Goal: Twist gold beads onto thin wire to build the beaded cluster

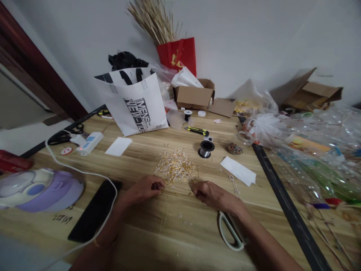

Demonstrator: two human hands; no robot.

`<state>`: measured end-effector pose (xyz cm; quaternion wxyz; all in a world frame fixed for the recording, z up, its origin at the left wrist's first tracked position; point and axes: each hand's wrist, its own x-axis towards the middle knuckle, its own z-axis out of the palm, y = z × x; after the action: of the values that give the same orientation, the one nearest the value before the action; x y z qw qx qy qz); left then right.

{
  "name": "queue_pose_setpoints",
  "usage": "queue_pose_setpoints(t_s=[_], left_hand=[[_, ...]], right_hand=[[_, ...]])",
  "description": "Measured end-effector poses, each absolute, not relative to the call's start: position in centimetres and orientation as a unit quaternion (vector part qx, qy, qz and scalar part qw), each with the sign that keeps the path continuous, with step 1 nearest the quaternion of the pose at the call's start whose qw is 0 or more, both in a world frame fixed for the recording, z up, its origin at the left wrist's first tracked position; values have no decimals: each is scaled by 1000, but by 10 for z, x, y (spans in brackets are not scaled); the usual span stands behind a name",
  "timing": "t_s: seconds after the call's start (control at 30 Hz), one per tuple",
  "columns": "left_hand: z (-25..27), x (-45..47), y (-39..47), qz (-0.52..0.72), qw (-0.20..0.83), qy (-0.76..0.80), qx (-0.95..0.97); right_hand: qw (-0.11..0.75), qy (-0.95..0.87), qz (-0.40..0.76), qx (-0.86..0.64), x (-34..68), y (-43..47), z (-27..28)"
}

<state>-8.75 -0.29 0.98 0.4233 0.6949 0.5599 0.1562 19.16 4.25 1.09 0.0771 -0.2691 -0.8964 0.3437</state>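
Note:
A thin gold beaded chain [178, 194] stretches low over the wood between my two hands. My left hand [147, 187] is curled in a pinch at its left end. At the right end, the fingers of my right hand [209, 192] are pressed together on it. The exact grip points are too small to make out. Just beyond both hands lies a tangled heap of gold and clear beaded pieces [177, 165]. A few loose clear bits [179, 216] rest nearer to me. Scissors with a pale handle [231, 235] lie partly hidden beneath my right forearm.
Behind the heap are a wire spool [206, 149], a yellow-black box cutter [196, 130] and a glass jar of small pieces [237, 145]. A black phone-like slab [93, 212] and white cable [84, 172] lie left. Plastic bags [310, 150] crowd the right.

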Motion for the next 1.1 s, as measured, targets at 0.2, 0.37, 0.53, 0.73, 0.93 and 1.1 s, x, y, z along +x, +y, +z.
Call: queue_pose_setpoints(t_s=[0.2,0.37,0.53,0.73,0.93,1.1], left_hand=[[8,-91,-3,166,416,570,689],[6,-94,-2,166,408,580,685],[7,-95,-2,163,403,576,692],[7,-97,-1,146,395,578,699],[5,-104,0,143,373,570,718],[8,-107,0,144,356,585,715]], right_hand=[[75,-897,336,-277,192,43,5],[81,-899,331,-274,193,42,3],[62,-905,306,-287,192,39,5],[-3,-914,248,-321,186,34,17],[-79,-920,185,-337,181,30,25],[-87,-926,171,-326,183,30,22]])
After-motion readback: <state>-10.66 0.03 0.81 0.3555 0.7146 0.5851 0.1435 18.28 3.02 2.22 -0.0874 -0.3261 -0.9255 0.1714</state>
